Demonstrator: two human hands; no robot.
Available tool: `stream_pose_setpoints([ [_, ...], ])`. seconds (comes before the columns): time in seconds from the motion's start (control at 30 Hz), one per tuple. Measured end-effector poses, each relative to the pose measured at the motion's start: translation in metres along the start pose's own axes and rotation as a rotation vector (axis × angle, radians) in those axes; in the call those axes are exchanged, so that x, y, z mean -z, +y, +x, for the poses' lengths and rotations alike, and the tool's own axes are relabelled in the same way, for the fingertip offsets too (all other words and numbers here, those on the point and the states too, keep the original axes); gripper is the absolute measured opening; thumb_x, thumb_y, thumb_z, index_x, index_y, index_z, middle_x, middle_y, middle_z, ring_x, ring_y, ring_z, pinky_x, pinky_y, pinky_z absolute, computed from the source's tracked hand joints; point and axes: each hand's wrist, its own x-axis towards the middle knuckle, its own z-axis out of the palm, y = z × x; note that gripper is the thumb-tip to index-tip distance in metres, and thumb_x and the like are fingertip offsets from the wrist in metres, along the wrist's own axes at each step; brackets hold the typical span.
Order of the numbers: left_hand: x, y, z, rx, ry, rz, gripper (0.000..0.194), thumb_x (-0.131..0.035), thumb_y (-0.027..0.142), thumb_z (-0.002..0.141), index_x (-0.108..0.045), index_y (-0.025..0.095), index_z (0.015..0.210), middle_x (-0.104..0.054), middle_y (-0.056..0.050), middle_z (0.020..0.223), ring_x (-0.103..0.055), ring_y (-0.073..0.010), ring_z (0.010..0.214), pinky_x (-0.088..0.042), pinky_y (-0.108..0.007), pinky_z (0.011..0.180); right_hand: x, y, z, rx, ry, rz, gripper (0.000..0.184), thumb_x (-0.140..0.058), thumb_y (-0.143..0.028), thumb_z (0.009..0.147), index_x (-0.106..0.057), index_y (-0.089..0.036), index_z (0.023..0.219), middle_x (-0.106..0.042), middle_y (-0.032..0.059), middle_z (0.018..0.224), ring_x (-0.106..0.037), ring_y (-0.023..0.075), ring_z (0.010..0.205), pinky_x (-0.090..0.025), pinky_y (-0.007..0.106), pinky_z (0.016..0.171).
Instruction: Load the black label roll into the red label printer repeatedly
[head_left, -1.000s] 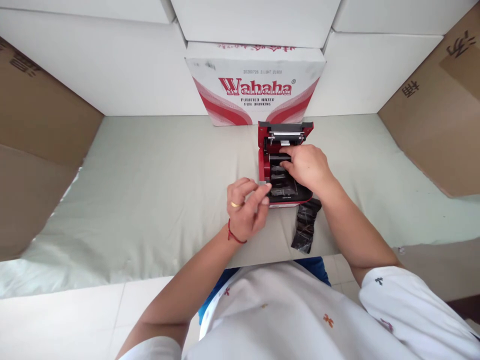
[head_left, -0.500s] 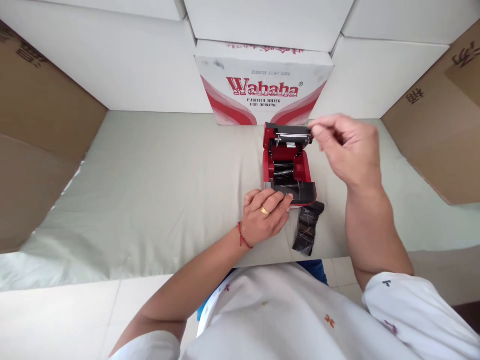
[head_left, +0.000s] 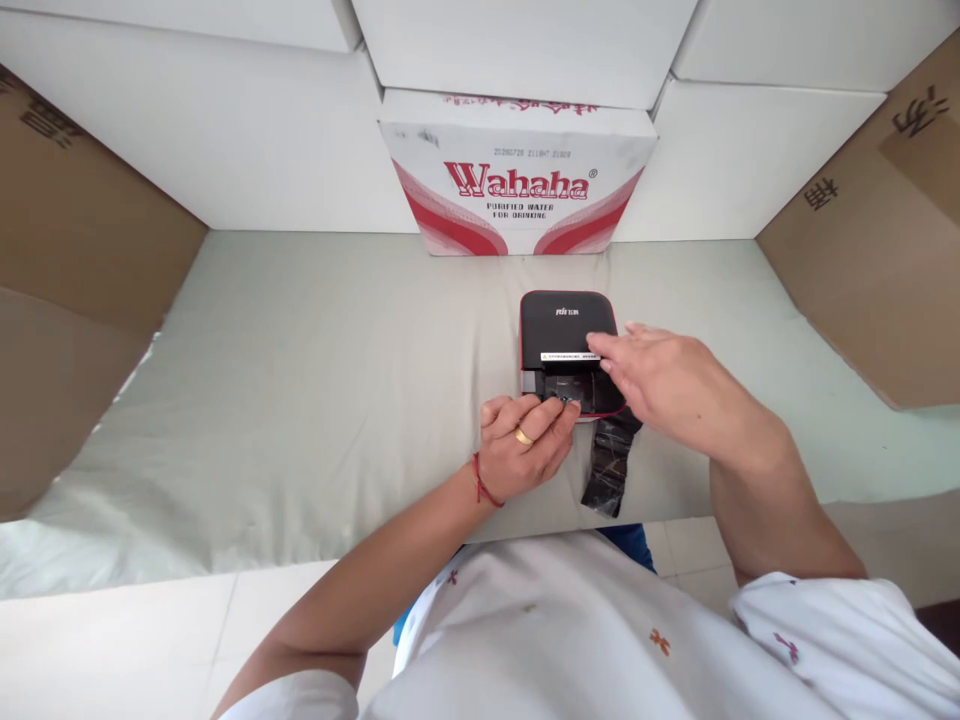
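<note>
A small red-and-black label printer point(head_left: 566, 325) stands on the cloth-covered surface with its black lid down. My right hand point(head_left: 675, 385) lies with stretched fingers at the lid's right edge, the fingertips on or just over it. At the printer's near left edge, my left hand point(head_left: 525, 435) is closed around the front, fingers bent over the dark film there. From beneath the printer's front right, a crumpled glossy black strip point(head_left: 609, 470) hangs toward me over the cloth. The inside of the printer is hidden under the lid.
A white-and-red Wahaha water carton point(head_left: 517, 180) stands behind the printer, against stacked white boxes point(head_left: 285, 130). Brown cardboard boxes flank the surface at left point(head_left: 75, 300) and right point(head_left: 877, 240). The pale green cloth point(head_left: 337, 380) reaches the near edge.
The printer's lid has swung from raised to down over its body. My right hand moved down and toward me, its fingers straightening out. My left hand has stayed at the front edge.
</note>
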Motion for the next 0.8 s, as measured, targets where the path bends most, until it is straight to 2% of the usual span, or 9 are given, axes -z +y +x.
stream_pose_setpoints([
  [0.07,0.0,0.0,0.0,-0.011,0.007,0.013,0.043,-0.076,0.023,0.091,-0.078,0.043,0.129,-0.082,-0.004,0.098,-0.066,-0.0254,0.089,-0.034,-0.044,0.08,-0.001,-0.006,-0.002,0.01,-0.078,-0.071,0.046,-0.042,-0.01,0.103,-0.07,-0.014,0.139,-0.082,0.0174,0.119,-0.074,0.0336,0.12,-0.054,0.046,0.106],
  [0.13,0.001,0.0,0.0,0.017,-0.027,-0.021,0.044,-0.075,0.023,0.092,-0.077,0.043,0.131,-0.082,-0.004,0.1,-0.067,-0.0255,0.091,-0.034,-0.044,0.08,0.001,-0.012,0.0,-0.014,-0.136,-0.142,0.043,-0.043,-0.007,0.099,-0.072,-0.013,0.131,-0.082,0.0189,0.111,-0.076,0.0353,0.109,-0.056,0.045,0.089],
  [0.2,0.002,0.0,0.0,0.016,-0.04,-0.056,0.048,-0.075,0.021,0.093,-0.073,0.043,0.136,-0.082,-0.003,0.102,-0.068,-0.025,0.094,-0.034,-0.043,0.081,0.005,-0.018,0.005,-0.05,-0.183,-0.204,0.037,-0.045,-0.008,0.097,-0.074,-0.013,0.119,-0.082,0.0182,0.1,-0.077,0.0342,0.093,-0.05,0.041,0.07],
  [0.27,0.003,0.002,0.003,-0.034,-0.014,-0.026,0.051,-0.074,0.02,0.093,-0.071,0.042,0.139,-0.081,-0.003,0.102,-0.069,-0.0242,0.094,-0.035,-0.043,0.081,0.007,-0.021,0.009,-0.048,-0.208,-0.236,0.032,-0.046,-0.008,0.096,-0.074,-0.014,0.111,-0.08,0.017,0.094,-0.075,0.0323,0.083,-0.042,0.039,0.061],
  [0.33,0.005,0.005,0.007,-0.104,0.021,0.073,0.047,-0.072,0.02,0.094,-0.072,0.039,0.137,-0.081,-0.003,0.098,-0.068,-0.0233,0.091,-0.037,-0.042,0.082,0.008,-0.022,0.011,-0.016,-0.202,-0.236,0.03,-0.048,-0.007,0.094,-0.073,-0.013,0.108,-0.081,0.0169,0.094,-0.075,0.031,0.081,-0.038,0.038,0.061],
  [0.47,0.007,0.013,0.017,-0.19,0.083,0.219,0.034,-0.067,0.018,0.096,-0.074,0.029,0.127,-0.078,-0.002,0.091,-0.067,-0.021,0.087,-0.042,-0.04,0.082,0.004,-0.021,0.009,0.022,-0.157,-0.224,0.028,-0.05,-0.007,0.093,-0.074,-0.011,0.108,-0.082,0.015,0.095,-0.076,0.0296,0.083,-0.04,0.037,0.063],
  [0.63,0.013,0.014,0.025,-0.227,0.078,0.12,0.037,-0.067,0.012,0.094,-0.071,0.024,0.128,-0.076,-0.004,0.093,-0.067,-0.0205,0.087,-0.044,-0.038,0.078,-0.008,-0.017,0.001,0.027,-0.026,-0.217,0.03,-0.05,-0.007,0.096,-0.076,-0.01,0.11,-0.083,0.0135,0.092,-0.078,0.0273,0.084,-0.046,0.036,0.066],
  [0.7,0.016,0.009,0.025,-0.169,0.075,0.038,0.042,-0.065,0.012,0.095,-0.067,0.025,0.135,-0.074,-0.005,0.098,-0.067,-0.0211,0.089,-0.047,-0.038,0.079,-0.017,-0.012,-0.003,0.003,0.079,-0.19,0.033,-0.048,-0.008,0.099,-0.078,-0.012,0.114,-0.084,0.0125,0.096,-0.079,0.0262,0.086,-0.049,0.036,0.067],
  [0.8,0.02,-0.006,0.025,0.108,0.147,-0.086,0.037,-0.061,0.023,0.102,-0.063,0.029,0.138,-0.071,-0.007,0.107,-0.066,-0.0233,0.099,-0.052,-0.04,0.086,-0.03,-0.007,-0.009,-0.04,0.248,-0.077,0.035,-0.046,-0.013,0.106,-0.078,-0.015,0.121,-0.086,0.0095,0.104,-0.081,0.0253,0.093,-0.058,0.036,0.075],
])
